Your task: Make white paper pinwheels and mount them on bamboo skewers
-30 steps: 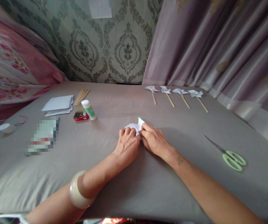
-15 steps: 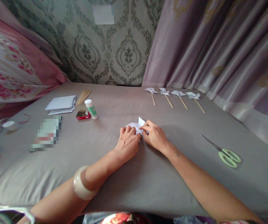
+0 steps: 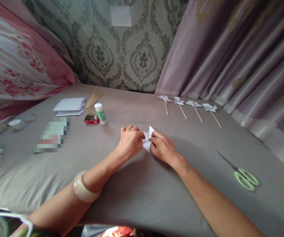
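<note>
White paper [image 3: 146,145] between 2 half-curled hands [image 3: 131,141] [image 3: 163,147]

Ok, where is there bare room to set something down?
Bare cloth shows between the green-labelled bottle and the pinwheels, and between the right hand and the scissors. Crowded: the back left, where the paper stack, sticks, red box and that bottle sit close together.

Back wall [image 3: 122,54]: grey-green paper, dark leafy medallions; pale sheet [image 3: 121,16] fixed high up. Right: mauve curtain [image 3: 206,52], deep folds, gold motifs, paler band along the hem. Left: pink-and-white floral cloth [image 3: 11,65], draped. Below: broad surface under a grey cover [image 3: 156,197], wrinkled at near left. Light soft, upper right corner dim.
</note>
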The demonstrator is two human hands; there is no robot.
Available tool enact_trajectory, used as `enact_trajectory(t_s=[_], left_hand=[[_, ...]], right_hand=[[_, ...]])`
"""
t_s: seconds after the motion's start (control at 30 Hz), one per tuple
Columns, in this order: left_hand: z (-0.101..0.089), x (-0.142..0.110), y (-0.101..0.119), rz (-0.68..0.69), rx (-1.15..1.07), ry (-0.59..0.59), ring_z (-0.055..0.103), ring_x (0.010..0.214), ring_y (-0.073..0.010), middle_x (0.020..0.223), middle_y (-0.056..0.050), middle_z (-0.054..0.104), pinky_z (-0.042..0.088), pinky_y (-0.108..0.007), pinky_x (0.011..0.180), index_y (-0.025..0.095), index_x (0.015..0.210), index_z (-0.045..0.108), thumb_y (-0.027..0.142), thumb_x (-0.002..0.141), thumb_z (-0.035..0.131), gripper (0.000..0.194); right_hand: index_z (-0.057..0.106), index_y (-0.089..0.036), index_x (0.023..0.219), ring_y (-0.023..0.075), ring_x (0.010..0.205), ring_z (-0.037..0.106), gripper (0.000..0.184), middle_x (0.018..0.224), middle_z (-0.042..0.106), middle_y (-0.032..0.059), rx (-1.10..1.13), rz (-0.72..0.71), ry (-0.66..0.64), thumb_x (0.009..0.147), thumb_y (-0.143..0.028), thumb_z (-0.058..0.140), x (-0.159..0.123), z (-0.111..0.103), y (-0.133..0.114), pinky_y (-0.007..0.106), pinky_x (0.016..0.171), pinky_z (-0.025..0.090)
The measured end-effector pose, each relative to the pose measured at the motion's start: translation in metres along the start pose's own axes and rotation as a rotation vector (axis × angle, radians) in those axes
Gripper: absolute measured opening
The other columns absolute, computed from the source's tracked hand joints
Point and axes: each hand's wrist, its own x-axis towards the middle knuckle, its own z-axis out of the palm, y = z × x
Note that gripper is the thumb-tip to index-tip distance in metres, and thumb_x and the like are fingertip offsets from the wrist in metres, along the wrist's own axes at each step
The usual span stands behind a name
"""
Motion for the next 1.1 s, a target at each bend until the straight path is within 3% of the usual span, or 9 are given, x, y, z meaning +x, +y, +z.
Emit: enact_trajectory(t_s=[0.13,0.3,0.47,0.8,0.93,1.1], left_hand=[[-0.006,0.011,-0.015,-0.189,-0.108,0.138,0.056,0.088,-0.0232,0.086,-0.006,0.070,0.035,-0.039,0.083,0.021,0.075,0.074,0.012,0.075,0.040,0.035],[-0.004,0.017,-0.030,-0.393,-0.315,0.110,0.055,0.063,-0.0182,0.058,-0.003,0.061,0.039,-0.031,0.069,0.018,0.077,0.075,0.016,0.070,0.039,0.037],[0.002,0.019,-0.039,-0.424,-0.401,0.135,0.053,0.058,-0.0168,0.052,0.000,0.054,0.040,-0.029,0.065,0.018,0.078,0.074,0.018,0.068,0.038,0.038],[0.015,0.024,-0.047,-0.427,-0.407,0.096,0.059,0.070,-0.0185,0.064,-0.002,0.065,0.046,-0.029,0.071,0.019,0.085,0.075,0.017,0.067,0.042,0.037],[0.016,0.023,-0.049,-0.427,-0.427,0.126,0.060,0.071,-0.0190,0.068,-0.002,0.067,0.047,-0.029,0.071,0.018,0.084,0.075,0.017,0.066,0.043,0.036],[0.016,0.023,-0.052,-0.438,-0.456,0.137,0.060,0.070,-0.0184,0.073,-0.004,0.069,0.048,-0.027,0.069,0.016,0.087,0.075,0.017,0.067,0.044,0.037]], right_hand=[[0.070,-0.019,0.087,0.0169,0.090,0.058,0.027,0.096,0.063,0.0054,0.025,0.006,-0.026,0.086,-0.016,0.043,0.005,0.001,0.002,0.026,0.067,0.041],[0.065,-0.017,0.076,0.0183,0.091,0.057,0.022,0.091,0.063,0.0066,-0.053,-0.065,0.004,0.083,-0.014,0.044,0.008,0.002,-0.001,0.027,0.067,0.041],[0.062,-0.018,0.071,0.0182,0.088,0.056,0.021,0.088,0.062,0.0065,-0.083,-0.097,0.012,0.081,-0.011,0.044,0.008,0.003,-0.003,0.027,0.067,0.041],[0.068,-0.018,0.081,0.0181,0.091,0.057,0.025,0.096,0.063,0.0075,0.003,0.000,0.041,0.079,-0.010,0.044,0.004,0.006,-0.001,0.026,0.073,0.044],[0.071,-0.017,0.091,0.0153,0.084,0.060,0.031,0.097,0.066,0.0061,0.258,0.070,0.148,0.078,-0.009,0.044,0.001,0.013,0.011,0.024,0.075,0.046],[0.073,-0.015,0.088,0.0132,0.070,0.058,0.029,0.083,0.065,0.0053,0.473,0.137,0.421,0.075,-0.011,0.047,0.001,0.022,0.024,0.023,0.066,0.045]])
